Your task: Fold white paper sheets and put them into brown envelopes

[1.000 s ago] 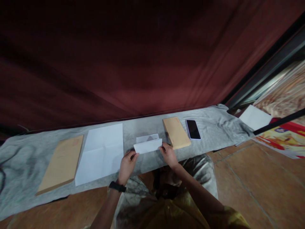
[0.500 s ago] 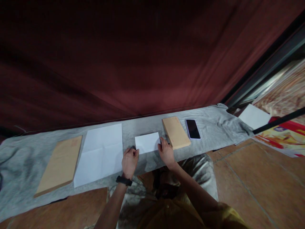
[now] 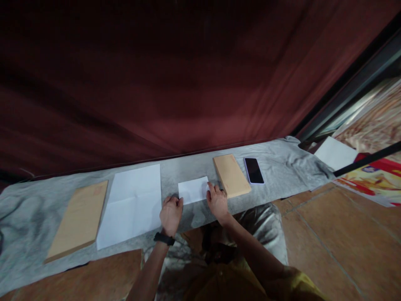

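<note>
A small folded sheet of white paper (image 3: pixel 193 190) lies on the grey cloth in front of me. My left hand (image 3: pixel 171 215), with a black band on its wrist, has its fingers curled and its thumb at the paper's lower left corner. At the right edge, my right hand (image 3: pixel 217 202) grips the paper, its fingers over the edge and a dark ring on one of them. Just right of that hand is a stack of brown envelopes (image 3: pixel 232 175). Left of my left hand a larger creased white sheet (image 3: pixel 133 205) lies flat.
Another stack of brown envelopes (image 3: pixel 78 219) lies at the far left. A phone (image 3: pixel 254 170) with a dark screen rests right of the nearer stack. Grey cloth (image 3: pixel 282 167) covers the narrow table, and a dark red curtain (image 3: pixel 188 104) hangs behind it.
My right fingers have straightened a little and reach further onto the paper's right edge. The left hand stays at the left corner, and the paper has hardly moved.
</note>
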Demonstrator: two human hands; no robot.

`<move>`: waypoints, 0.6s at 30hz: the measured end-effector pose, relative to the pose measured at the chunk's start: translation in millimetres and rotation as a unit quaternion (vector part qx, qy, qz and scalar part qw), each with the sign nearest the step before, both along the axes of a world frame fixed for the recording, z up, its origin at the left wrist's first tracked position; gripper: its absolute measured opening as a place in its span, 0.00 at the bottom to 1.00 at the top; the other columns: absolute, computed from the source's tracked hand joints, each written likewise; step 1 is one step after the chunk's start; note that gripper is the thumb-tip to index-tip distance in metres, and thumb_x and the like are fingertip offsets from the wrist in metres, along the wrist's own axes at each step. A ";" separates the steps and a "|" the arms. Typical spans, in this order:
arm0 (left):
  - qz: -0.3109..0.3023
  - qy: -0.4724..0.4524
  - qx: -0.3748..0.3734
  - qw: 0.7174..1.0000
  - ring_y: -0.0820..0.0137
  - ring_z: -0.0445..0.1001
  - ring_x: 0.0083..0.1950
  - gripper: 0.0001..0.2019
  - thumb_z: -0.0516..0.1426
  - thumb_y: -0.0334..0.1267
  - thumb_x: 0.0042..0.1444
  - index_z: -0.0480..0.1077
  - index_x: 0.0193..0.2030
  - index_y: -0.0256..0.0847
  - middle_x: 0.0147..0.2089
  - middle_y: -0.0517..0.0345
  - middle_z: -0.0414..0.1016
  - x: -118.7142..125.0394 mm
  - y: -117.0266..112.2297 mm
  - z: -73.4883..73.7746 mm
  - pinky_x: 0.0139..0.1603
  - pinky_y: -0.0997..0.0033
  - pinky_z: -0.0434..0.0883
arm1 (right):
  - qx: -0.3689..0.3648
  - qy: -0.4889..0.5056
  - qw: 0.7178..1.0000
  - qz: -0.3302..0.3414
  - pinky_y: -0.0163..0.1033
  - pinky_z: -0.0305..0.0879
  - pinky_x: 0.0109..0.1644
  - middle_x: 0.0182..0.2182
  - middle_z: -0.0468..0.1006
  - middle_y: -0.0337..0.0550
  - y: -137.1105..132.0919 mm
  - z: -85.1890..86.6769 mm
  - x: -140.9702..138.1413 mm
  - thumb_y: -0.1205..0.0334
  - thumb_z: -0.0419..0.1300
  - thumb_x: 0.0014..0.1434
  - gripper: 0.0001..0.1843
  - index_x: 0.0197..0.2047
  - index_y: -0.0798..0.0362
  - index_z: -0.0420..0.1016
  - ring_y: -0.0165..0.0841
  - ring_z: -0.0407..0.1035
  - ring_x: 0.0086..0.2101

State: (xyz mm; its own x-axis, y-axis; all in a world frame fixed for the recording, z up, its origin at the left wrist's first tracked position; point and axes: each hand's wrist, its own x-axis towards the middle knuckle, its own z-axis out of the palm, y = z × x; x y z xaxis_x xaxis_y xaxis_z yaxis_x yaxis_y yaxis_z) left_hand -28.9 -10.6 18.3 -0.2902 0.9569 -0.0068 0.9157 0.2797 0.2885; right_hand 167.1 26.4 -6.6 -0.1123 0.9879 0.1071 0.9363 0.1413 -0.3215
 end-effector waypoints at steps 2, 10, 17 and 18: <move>-0.001 0.013 -0.011 1.000 0.64 0.75 0.43 0.16 0.49 0.46 0.67 0.73 0.34 0.42 0.43 0.50 0.76 1.0 0.3 1.3 0.40 0.69 0.69 | -0.012 -0.015 1.000 0.002 0.45 0.65 0.49 0.47 0.75 0.52 -0.6 3.8 -0.6 0.61 0.49 0.71 0.23 0.67 0.48 0.64 0.42 0.72 0.42; 0.003 0.050 -0.032 0.998 0.65 0.75 0.46 0.15 0.50 0.45 0.67 0.74 0.37 0.41 0.46 0.50 0.77 5.1 0.8 6.8 0.41 0.70 0.70 | -0.030 -0.052 0.998 0.000 0.43 0.63 0.49 0.48 0.75 0.52 -1.4 10.7 -2.6 0.60 0.48 0.72 0.23 0.67 0.48 0.65 0.40 0.72 0.42; 0.003 0.057 -0.036 0.998 0.65 0.76 0.46 0.16 0.50 0.46 0.67 0.74 0.37 0.41 0.46 0.51 0.77 6.2 0.4 7.9 0.41 0.71 0.69 | -0.014 -0.051 0.999 0.007 0.45 0.63 0.48 0.48 0.74 0.53 -2.3 4.6 -1.7 0.61 0.48 0.71 0.23 0.68 0.48 0.65 0.41 0.71 0.42; 0.004 0.058 -0.034 0.998 0.65 0.75 0.46 0.16 0.50 0.46 0.67 0.74 0.37 0.41 0.46 0.51 0.77 6.2 0.3 7.6 0.41 0.71 0.70 | -0.013 -0.051 0.999 0.007 0.45 0.63 0.48 0.48 0.74 0.53 -2.4 3.6 -1.6 0.61 0.49 0.71 0.24 0.68 0.48 0.65 0.41 0.71 0.41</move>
